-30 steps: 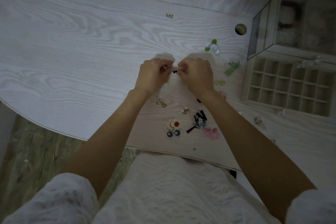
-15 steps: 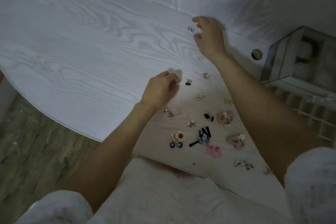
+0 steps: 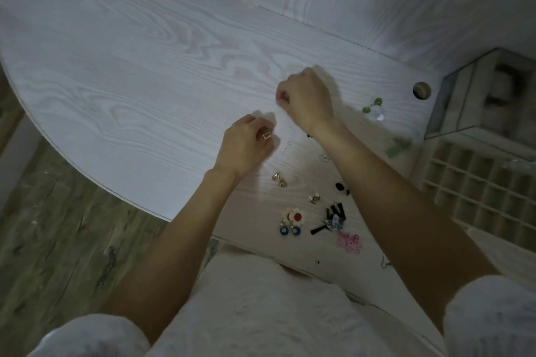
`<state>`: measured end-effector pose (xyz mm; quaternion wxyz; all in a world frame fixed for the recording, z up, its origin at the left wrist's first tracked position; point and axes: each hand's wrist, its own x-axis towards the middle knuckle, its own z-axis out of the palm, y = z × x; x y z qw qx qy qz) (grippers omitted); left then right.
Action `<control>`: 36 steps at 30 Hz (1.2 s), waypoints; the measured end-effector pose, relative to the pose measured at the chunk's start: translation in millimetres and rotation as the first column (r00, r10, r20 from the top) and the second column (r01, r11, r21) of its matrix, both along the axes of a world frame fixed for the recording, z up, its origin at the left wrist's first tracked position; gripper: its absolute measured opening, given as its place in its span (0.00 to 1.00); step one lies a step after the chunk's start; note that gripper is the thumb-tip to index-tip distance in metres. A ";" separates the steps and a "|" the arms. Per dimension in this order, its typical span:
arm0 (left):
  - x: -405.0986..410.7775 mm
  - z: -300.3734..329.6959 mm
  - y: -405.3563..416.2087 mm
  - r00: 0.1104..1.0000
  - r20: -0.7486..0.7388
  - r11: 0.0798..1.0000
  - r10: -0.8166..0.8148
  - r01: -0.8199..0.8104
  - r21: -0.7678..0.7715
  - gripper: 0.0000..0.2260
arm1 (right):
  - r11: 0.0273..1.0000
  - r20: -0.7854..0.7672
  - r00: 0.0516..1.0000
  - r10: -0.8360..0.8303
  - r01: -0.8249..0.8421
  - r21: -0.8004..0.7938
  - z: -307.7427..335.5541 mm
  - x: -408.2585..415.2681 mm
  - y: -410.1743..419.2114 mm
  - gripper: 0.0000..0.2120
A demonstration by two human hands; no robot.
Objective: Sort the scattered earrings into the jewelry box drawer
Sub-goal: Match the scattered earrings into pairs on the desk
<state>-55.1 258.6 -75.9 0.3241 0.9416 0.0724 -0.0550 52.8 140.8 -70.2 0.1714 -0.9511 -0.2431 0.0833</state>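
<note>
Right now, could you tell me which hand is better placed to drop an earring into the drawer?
Probably the right hand: the drawer lies on its side. The left hand, pinching a small gold earring, would have to cross over.

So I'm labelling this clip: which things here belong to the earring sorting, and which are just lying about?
Job:
left hand, pinching a gold earring
right hand, fist closed
flower earrings
pink earrings
drawer

Lying about:
desk hole
glass box
</note>
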 end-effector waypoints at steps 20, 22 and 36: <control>-30.4 3.9 -32.0 0.995 -0.069 0.985 -0.070 0.058 -0.163 0.11 | 0.880 -0.188 0.894 -0.406 0.438 0.182 7.0 -135.9 -65.6 0.12; -30.2 3.3 -33.8 0.992 -0.040 0.992 -0.123 0.121 -0.044 0.10 | 0.888 -0.196 0.898 -0.394 0.427 0.171 5.3 -138.6 -63.0 0.12; -30.3 -1.6 -53.7 0.984 0.016 0.981 -0.179 0.180 -0.069 0.06 | 0.857 -0.216 0.862 -0.458 0.493 0.151 0.2 -143.8 -60.3 0.05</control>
